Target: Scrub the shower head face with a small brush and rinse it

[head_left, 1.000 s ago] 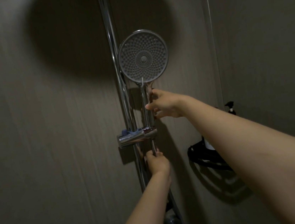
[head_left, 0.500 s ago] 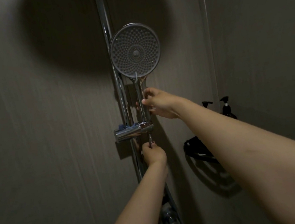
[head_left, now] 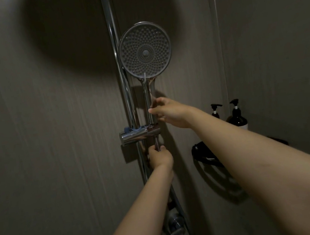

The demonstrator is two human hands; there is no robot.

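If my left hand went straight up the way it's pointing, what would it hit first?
Probably the chrome holder right above it. Your left hand grips the hose just under the holder, with little bare hose between.

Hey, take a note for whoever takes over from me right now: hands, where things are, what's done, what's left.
Right hand grips the handle; left hand grips the hose just under the holder.
Shower head sits in the holder on the rail, face toward the camera.
No brush in view; no sign of scrubbing.
Left: fetch brush, scrub face, rinse.
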